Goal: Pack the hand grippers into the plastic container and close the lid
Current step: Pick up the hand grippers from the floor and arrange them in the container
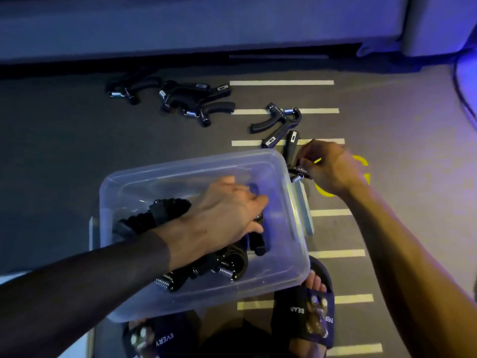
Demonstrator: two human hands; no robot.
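Observation:
A clear plastic container (291,249) sits on the dark floor in front of my feet, lid off. Several black hand grippers (227,267) lie inside it. My left hand (222,218) reaches into the container and closes on one black hand gripper (256,241) there. My right hand (327,166) is just past the container's far right corner, pinching another hand gripper (291,148) by its spring end. One loose gripper (278,122) lies beyond that. Several more (191,99) lie in a cluster further back on the floor.
The container's lid (307,210) seems to lie under the container, its edge showing at the right side. My two slippered feet (307,311) are below the container. White floor stripes (281,82) run to the right. A bed base (180,27) spans the back.

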